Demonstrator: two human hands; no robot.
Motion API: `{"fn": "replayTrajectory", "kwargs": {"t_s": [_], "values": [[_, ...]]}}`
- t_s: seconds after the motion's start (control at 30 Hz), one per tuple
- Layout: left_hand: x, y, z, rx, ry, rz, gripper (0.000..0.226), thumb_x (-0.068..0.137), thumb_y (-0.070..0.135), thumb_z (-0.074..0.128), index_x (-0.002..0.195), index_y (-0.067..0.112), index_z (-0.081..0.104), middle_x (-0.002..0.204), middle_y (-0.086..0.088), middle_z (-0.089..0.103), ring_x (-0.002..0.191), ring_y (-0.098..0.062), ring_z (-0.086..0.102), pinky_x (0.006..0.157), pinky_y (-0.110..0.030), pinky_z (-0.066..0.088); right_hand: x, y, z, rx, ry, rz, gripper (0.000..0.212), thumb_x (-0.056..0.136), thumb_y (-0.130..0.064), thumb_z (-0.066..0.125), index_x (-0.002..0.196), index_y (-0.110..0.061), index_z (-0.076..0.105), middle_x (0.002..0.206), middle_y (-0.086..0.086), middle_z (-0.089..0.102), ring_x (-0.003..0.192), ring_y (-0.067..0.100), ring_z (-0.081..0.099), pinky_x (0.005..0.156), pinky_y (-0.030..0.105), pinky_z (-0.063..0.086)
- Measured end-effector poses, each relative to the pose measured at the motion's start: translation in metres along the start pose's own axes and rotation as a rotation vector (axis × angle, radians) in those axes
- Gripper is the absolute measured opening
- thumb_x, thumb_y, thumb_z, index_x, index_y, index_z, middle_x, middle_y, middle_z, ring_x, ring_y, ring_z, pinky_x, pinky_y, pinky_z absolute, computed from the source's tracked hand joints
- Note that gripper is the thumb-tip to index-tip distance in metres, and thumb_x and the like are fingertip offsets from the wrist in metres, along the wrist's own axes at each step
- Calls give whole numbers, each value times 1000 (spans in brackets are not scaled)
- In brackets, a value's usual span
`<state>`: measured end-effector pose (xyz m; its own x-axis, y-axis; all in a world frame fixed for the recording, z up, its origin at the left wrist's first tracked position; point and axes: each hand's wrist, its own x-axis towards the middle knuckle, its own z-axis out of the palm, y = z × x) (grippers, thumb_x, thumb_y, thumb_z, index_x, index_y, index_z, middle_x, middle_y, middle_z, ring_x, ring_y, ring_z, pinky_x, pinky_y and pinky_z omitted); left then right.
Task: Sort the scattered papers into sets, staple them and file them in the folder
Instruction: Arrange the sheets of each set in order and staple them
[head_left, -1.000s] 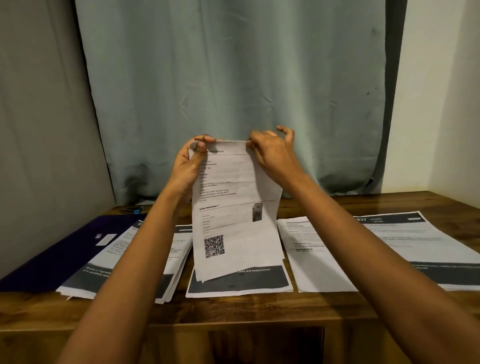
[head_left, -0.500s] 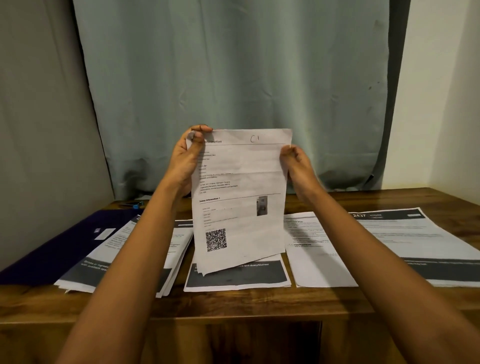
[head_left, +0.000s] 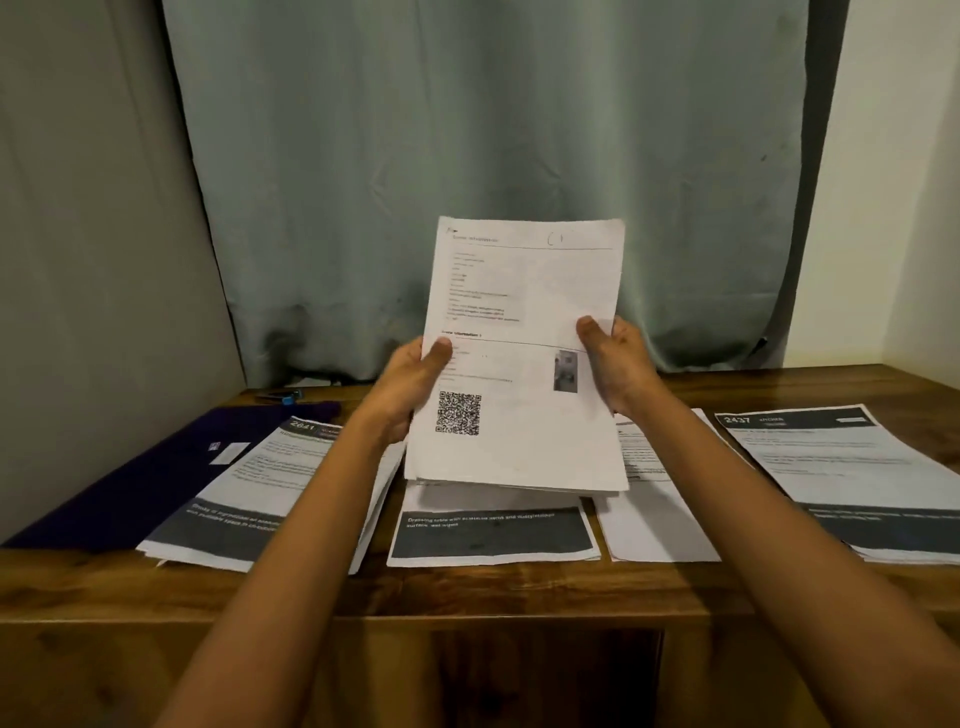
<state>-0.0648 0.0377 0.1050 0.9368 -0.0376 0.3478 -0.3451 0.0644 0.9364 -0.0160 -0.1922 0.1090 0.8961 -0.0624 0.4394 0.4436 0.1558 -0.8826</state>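
Holding the set of papers (head_left: 519, 322) upright over the middle of the table (head_left: 467, 592), you have one hand on each long edge. Your left hand (head_left: 415, 384) grips the left edge with the thumb on the printed face, and your right hand (head_left: 618, 364) grips the right edge the same way. The set's bottom edge hangs low over a sheet with a dark band (head_left: 493, 535) that lies flat beneath it; whether the two touch, you cannot tell from here.

This looks like the squaring-up step: the sheets are gathered and their edges are being brought level before a staple goes in. The bottom edges show a little layering, so they may not be flush yet.

Next you would want one hand free to fetch the stapler. A small blue and dark object (head_left: 283, 397) lies at the back left by the curtain (head_left: 467, 156). It may be the stapler, though it is too small to be sure. Keep the other hand pinching near a top corner so the sheets do not slip.

The dark folder (head_left: 130, 483) lies flat at the far left, partly under the left pile (head_left: 249, 499). Two more lots of paper, the near right sheets (head_left: 660, 499) and the far right pile (head_left: 841, 467), are yet to be filed.
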Motion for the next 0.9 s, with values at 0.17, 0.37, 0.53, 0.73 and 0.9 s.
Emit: {"fn": "replayTrajectory", "kwargs": {"t_s": [0.17,0.37,0.53,0.73,0.9], "values": [[-21,-31,-4,36,-72,-99,29,99,17,47,122,4,59,112,-10,70,91,-21,70,81,-35,57,-1,-5,-13,-13,106,36,11,99,-18,48,102,-11,56,87,-2,65,72,12,63,52,20,55],[-36,-46,-9,49,-178,-178,26,98,11,46,121,9,58,117,-7,68,103,-20,68,81,-32,58,-3,1,-26,-37,140,103,16,99,-19,48,108,-7,55,98,3,67,76,13,67,53,24,53],[-39,-57,-2,91,-84,-118,23,101,10,43,120,13,55,116,-3,67,105,-18,66,74,-26,59,-6,2,-26,-73,142,108,15,99,-21,49,103,-8,55,91,1,66,72,13,65,47,20,52],[-34,-68,4,34,94,-67,25,102,8,39,124,10,52,121,-4,63,106,-21,63,74,-26,59,-16,16,-33,-167,-45,212,15,101,-22,47,100,-14,60,110,11,68,93,24,67,81,38,57],[-29,-72,11,20,177,-65,24,102,7,38,121,9,52,121,-5,61,103,-20,62,71,-24,59,-42,41,-30,-190,-114,273,34,100,-17,48,133,-11,50,128,3,61,110,21,61,91,35,51]]}}
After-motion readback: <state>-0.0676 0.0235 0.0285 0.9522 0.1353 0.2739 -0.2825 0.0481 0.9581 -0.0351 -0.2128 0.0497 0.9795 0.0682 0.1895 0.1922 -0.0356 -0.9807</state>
